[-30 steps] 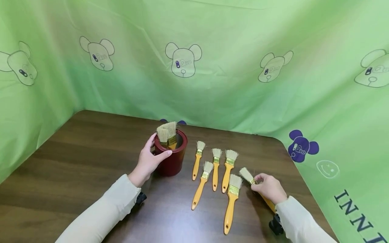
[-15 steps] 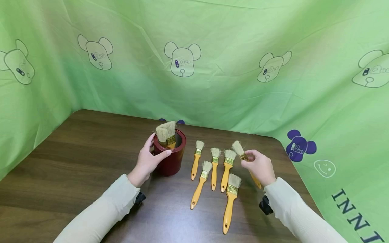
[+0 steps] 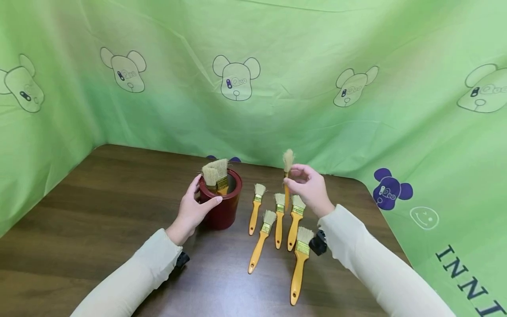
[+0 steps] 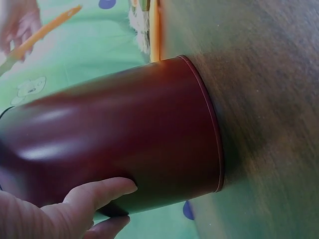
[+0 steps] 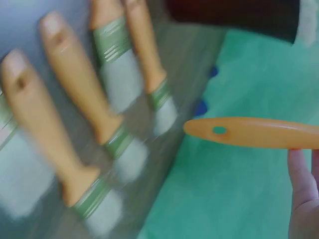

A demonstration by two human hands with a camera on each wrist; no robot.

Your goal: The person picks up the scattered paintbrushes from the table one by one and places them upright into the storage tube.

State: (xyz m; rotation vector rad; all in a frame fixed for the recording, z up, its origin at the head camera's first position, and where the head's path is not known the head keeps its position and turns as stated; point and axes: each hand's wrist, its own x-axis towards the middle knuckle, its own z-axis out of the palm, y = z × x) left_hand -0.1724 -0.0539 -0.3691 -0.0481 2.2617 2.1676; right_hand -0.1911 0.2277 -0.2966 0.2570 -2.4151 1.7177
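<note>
In the head view my left hand [image 3: 190,215] holds a dark red round container [image 3: 223,215], thumb at the near side of the rim and fingers round the left side. Paintbrushes [image 3: 211,175] stand in it, bristles up. My right hand [image 3: 310,187] pinches another paintbrush [image 3: 288,162] near its metal band, upright with bristles on top, raised over the table. Its orange handle [image 5: 254,132], with a hole at the end, points toward the pot in the right wrist view. The left wrist view shows the container's smooth side [image 4: 124,129] with my thumb against it.
Several paintbrushes with orange handles lie on the brown wooden table [image 3: 130,211], right of the container. The nearest is a wide brush [image 3: 300,268]; a narrow one [image 3: 256,209] lies closest to the container. A green printed cloth [image 3: 277,123] hangs behind and at both sides.
My right hand has lifted the paintbrush off the table's right side, carried it left and up, and turned it from slanted to upright. My left hand stays on the container.
</note>
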